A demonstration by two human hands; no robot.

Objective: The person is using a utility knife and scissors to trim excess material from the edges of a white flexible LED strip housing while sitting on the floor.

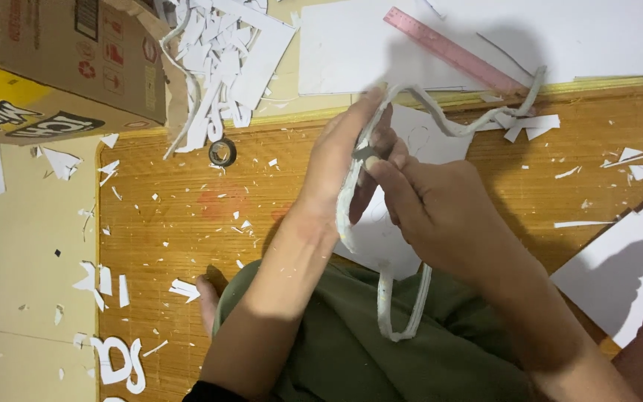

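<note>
Right hand (440, 216) at centre pinches small tool against foam strip (351, 186) | left hand (344, 149) grips strip | offcuts (217, 52) heaped upper left; trimming appears partway, strip's lower loop untouched.

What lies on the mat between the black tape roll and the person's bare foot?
In the head view, only small white scraps and a faint reddish stain on the bamboo mat lie between the tape roll and the foot.

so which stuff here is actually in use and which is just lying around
In use:
left hand
right hand
white foam strip
small blade

Lying about:
pink ruler
tape roll
cardboard box
scrap pile
</note>
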